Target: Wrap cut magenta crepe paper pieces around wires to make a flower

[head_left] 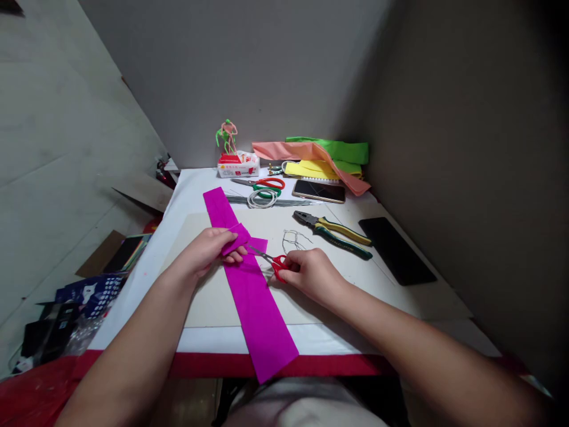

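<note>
My left hand pinches a small folded piece of magenta crepe paper between thumb and fingers. In my right hand are small scissors with red handles, their blades pointing left against the edge of that piece. Beneath both hands a long magenta crepe paper strip lies diagonally over the board, its near end hanging past the table's front edge. A bent wire figure rests just beyond my right hand. Pliers with yellow and green handles lie farther right.
Behind are larger scissors, a white wire coil, a phone and a tissue pack with small green and pink figures. Folded coloured paper lies against the wall. A black tablet-like slab sits at right.
</note>
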Available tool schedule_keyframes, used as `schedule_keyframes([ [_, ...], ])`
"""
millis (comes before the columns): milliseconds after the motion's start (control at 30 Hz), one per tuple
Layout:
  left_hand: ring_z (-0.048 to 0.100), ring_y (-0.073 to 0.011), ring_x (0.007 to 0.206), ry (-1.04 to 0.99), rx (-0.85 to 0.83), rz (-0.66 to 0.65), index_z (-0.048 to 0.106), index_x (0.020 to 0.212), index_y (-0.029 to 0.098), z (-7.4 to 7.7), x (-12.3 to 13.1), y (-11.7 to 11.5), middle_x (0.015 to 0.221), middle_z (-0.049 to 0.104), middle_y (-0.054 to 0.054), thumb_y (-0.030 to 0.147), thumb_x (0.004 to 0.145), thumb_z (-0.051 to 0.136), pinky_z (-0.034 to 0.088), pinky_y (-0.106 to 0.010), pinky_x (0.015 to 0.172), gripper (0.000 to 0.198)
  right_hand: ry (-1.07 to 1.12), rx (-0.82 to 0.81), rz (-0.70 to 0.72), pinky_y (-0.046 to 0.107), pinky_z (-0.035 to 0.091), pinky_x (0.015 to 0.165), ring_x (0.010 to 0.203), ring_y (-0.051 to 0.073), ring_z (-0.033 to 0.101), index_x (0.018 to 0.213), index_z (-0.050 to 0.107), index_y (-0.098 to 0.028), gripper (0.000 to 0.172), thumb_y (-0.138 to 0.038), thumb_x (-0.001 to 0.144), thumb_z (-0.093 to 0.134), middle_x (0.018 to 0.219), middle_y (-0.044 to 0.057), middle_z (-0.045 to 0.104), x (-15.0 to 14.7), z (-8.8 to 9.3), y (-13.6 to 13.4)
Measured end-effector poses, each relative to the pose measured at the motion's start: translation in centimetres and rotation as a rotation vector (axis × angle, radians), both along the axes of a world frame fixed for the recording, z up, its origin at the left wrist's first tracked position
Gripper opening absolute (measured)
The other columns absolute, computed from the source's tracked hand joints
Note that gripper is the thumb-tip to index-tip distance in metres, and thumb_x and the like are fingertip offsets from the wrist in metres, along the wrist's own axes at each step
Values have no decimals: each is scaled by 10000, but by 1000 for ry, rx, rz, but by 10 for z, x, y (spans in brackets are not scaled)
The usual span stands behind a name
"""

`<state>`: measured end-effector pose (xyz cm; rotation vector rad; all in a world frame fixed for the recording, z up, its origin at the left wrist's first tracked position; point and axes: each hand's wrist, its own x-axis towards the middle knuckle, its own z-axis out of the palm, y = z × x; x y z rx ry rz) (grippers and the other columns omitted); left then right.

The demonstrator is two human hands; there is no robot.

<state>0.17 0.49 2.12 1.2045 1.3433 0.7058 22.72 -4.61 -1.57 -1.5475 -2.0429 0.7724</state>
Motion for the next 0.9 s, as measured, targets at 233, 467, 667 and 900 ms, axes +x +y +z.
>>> schedule_keyframes([
  [233,600,-130,481,25,134,189,640,628,99,-3,1,3,575,673,-81,211,762,557,443,-227,480,193,-149,65,34,243,281,523,555,136,514,718,704,-182,133,-293,761,646,624,40,657,-5,3,3],
  [467,591,-130,457,36,229,292,628,648,107,2,5,1,567,671,-72,204,757,563,451,-241,484,160,-160,59,40,235,305,533,578,138,548,783,721,-179,149,-269,796,603,676,54,692,-10,6,10],
  [667,610,-141,495,35,319,330,648,680,109,6,9,-5,573,668,-55,230,754,583,491,-259,523,157,-171,58,33,241,321,544,573,143,557,805,722,-162,183,-255,830,566,676,69,694,-12,6,10],
  [900,616,-141,525,26,372,333,652,725,124,9,13,-13,580,666,-33,250,749,598,510,-255,534,139,-180,71,16,253,342,582,661,173,614,826,730,-163,174,-277,833,599,748,92,718,-12,6,7],
])
